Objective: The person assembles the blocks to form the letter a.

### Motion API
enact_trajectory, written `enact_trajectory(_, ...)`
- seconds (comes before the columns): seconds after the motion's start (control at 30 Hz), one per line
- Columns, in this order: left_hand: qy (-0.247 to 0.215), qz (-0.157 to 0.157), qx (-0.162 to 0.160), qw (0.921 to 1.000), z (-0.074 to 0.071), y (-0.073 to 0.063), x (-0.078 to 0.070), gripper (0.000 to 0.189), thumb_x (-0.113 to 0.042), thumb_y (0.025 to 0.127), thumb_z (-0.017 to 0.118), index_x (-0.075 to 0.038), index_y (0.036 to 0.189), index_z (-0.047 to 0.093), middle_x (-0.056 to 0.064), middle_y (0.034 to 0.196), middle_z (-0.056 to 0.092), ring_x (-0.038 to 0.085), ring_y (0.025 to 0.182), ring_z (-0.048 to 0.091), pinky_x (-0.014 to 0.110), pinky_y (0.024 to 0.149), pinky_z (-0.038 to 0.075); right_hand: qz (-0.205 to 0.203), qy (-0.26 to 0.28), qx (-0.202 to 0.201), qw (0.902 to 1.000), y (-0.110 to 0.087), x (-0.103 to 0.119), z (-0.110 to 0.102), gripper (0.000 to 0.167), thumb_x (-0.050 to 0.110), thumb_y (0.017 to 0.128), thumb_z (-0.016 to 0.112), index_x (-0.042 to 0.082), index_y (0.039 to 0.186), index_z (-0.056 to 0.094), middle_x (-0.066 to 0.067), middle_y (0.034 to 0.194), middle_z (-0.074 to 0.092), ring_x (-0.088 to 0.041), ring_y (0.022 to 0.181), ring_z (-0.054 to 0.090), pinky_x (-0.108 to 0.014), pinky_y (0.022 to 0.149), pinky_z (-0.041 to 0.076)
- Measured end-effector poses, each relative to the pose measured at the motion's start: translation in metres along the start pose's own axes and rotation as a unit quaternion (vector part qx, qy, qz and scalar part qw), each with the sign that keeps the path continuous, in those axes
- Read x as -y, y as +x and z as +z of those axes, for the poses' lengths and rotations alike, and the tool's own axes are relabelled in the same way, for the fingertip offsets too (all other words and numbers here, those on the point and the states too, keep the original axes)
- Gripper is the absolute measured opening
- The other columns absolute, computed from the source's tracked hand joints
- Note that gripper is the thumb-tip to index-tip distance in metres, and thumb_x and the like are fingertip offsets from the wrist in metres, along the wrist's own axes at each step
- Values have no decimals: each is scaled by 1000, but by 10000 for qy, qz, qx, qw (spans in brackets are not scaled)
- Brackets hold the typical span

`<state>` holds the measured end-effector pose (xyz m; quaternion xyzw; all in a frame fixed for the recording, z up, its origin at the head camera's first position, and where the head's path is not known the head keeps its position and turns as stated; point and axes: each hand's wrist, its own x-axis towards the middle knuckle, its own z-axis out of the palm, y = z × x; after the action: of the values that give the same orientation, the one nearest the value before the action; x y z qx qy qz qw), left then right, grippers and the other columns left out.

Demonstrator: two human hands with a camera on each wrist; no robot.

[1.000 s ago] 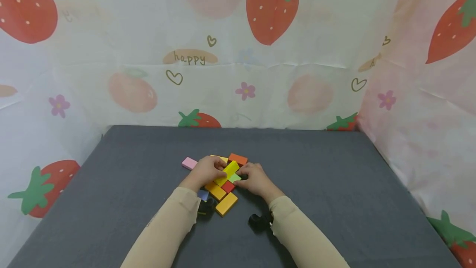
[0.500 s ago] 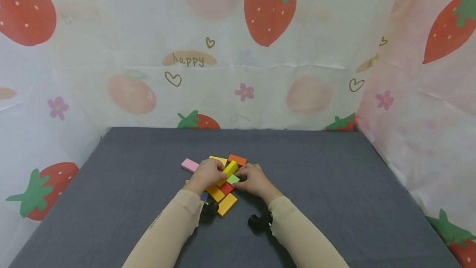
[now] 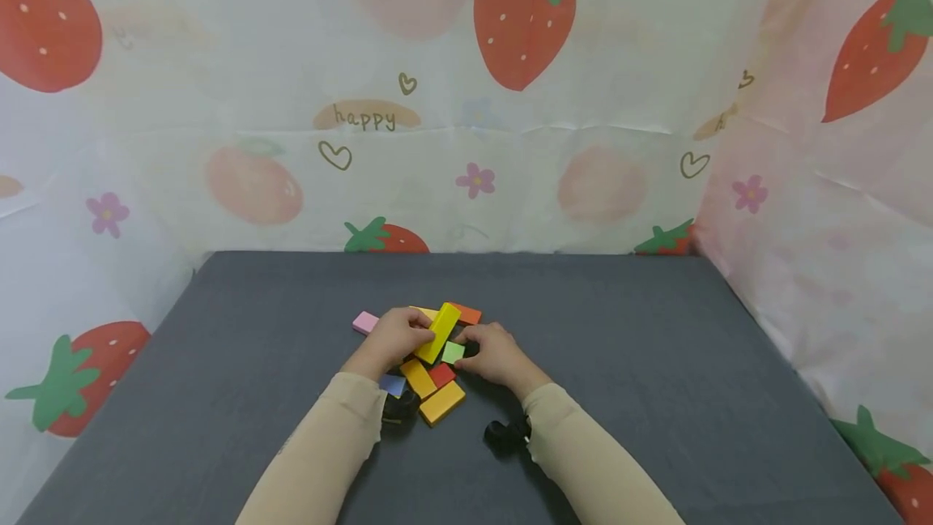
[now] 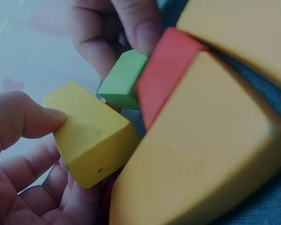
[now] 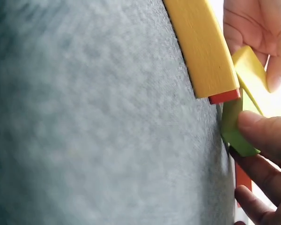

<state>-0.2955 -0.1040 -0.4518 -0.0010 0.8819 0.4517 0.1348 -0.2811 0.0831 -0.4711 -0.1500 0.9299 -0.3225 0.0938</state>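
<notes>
My left hand (image 3: 394, 337) pinches a long yellow block (image 3: 441, 330) between thumb and fingers, tilted above the pile. To its right, my right hand (image 3: 499, 353) holds a light green block (image 3: 453, 353) with thumb and fingers. In the left wrist view the green block (image 4: 122, 82) touches a red block (image 4: 166, 70), and the yellow block (image 4: 91, 133) leans close to a large orange-yellow block (image 4: 192, 140). The right wrist view has my thumb on the green block (image 5: 239, 126), just below the yellow block (image 5: 251, 72).
Around the hands lie an orange block (image 3: 469, 313), a pink block (image 3: 364, 322), a blue block (image 3: 392, 384) and another orange-yellow block (image 3: 442, 403). Dark grey cloth (image 3: 619, 363) covers the table. A strawberry-print curtain (image 3: 627, 87) hangs behind and at both sides.
My left hand has shifted the yellow block slightly left and turned it more upright, apart from the green block. The right hand has barely moved.
</notes>
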Motion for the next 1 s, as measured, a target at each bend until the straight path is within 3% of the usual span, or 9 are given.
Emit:
enact_trajectory(0.1, -505, -98, 22, 9987, -3, -2, 1, 19, -16, 83, 64, -7, 100, 63, 9, 95, 57, 22, 74, 53, 26, 60, 48, 146, 146, 33, 9998, 1, 3, 1, 21, 26, 77, 74, 27, 96, 65, 7, 101, 60, -21, 102, 47, -47, 91, 31)
enact_trajectory(0.2, -949, -227, 24, 9952, -5, -2, 1, 16, -14, 83, 64, -6, 97, 62, 11, 98, 55, 23, 76, 53, 26, 61, 49, 243, 418, 85, 9988, 2, 5, 0, 17, 23, 79, 72, 23, 94, 65, 5, 95, 60, -19, 90, 53, -39, 84, 39)
enact_trajectory(0.33, -1193, -341, 24, 9923, -6, 0, 2, 18, -14, 83, 65, -6, 99, 61, 12, 102, 54, 24, 78, 53, 26, 62, 50, 362, 848, 198, 9955, 4, 7, -3, 12, 18, 81, 69, 17, 92, 64, 2, 88, 59, -17, 76, 53, -30, 65, 47)
enact_trajectory(0.53, -1446, -493, -2, 9883, -9, -2, -3, 21, -19, 84, 65, -9, 103, 63, 10, 105, 57, 25, 86, 55, 31, 73, 51, 399, 1078, 255, 9930, 2, 7, -9, 19, 15, 82, 67, 14, 100, 64, 0, 90, 59, -17, 78, 54, -30, 65, 48)
enact_trajectory(0.8, -1823, -354, -176, 9825, -3, -5, -17, 19, -20, 84, 66, -11, 101, 63, 8, 107, 58, 23, 92, 58, 34, 81, 50, 515, 2419, 205, 9687, -9, 2, -28, 15, 3, 82, 64, 2, 97, 63, -9, 90, 60, -18, 77, 60, -31, 70, 53)
enact_trajectory(1.0, -1963, -190, -215, 9801, 5, -5, -28, 19, -19, 84, 66, -11, 102, 62, 7, 107, 59, 22, 93, 59, 34, 82, 50, 707, 2754, 82, 9587, -20, -5, -46, 11, 7, 84, 63, 1, 94, 63, -10, 91, 60, -19, 76, 62, -34, 71, 53)
